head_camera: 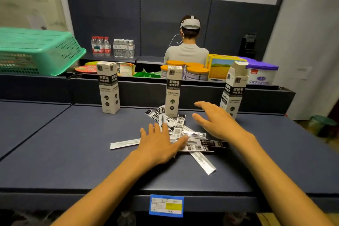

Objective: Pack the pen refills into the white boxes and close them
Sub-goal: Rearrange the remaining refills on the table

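Note:
Several pen refills in black-and-white sleeves (194, 145) lie in a loose pile on the dark blue shelf top (73, 152). My left hand (157, 145) lies flat on the pile's left side with its fingers spread. Just above the pile's right side, my right hand (212, 121) hovers with straight fingers. Three tall white boxes stand upright behind the pile: a left box (109, 88) and a middle box (173, 90), both with tops closed, and a right box (233, 88) with its top flap open.
A green plastic basket (36, 51) sits at the back left. Water bottles (113, 47), orange-lidded tins (185, 70), a yellow carton (222, 68) and a purple-lidded tin (261, 74) fill the far shelf. A person (187, 46) sits beyond, back turned. A blue label (166, 205) marks the front edge.

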The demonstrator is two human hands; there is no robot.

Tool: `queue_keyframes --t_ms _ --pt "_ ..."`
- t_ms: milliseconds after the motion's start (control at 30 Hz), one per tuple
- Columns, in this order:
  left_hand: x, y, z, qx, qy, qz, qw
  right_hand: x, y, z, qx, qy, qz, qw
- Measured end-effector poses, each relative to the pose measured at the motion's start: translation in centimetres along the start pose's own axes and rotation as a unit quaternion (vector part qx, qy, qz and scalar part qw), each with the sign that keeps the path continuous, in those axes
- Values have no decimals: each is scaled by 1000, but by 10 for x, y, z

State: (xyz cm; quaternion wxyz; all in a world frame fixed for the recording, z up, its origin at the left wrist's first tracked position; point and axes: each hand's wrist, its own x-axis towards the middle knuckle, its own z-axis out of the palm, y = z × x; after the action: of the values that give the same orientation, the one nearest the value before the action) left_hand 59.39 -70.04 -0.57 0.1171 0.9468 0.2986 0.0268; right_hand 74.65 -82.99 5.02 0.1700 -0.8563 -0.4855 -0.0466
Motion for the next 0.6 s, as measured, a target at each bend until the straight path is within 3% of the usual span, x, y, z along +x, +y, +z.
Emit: queue_keyframes --t_ms 100,300,433,600 --pt "-1 3 -7 -27 13 32 999 -4 9 -4 -4 -8 19 1000" --pt "11 27 -35 -88 129 133 979 -19 37 -15 -1 -5 58 998" --pt "43 63 -37 -137 115 193 965 -33 65 -23 -4 -18 74 997" --pt "88 114 -29 -225 109 173 953 -43 105 -35 -9 -40 87 995"
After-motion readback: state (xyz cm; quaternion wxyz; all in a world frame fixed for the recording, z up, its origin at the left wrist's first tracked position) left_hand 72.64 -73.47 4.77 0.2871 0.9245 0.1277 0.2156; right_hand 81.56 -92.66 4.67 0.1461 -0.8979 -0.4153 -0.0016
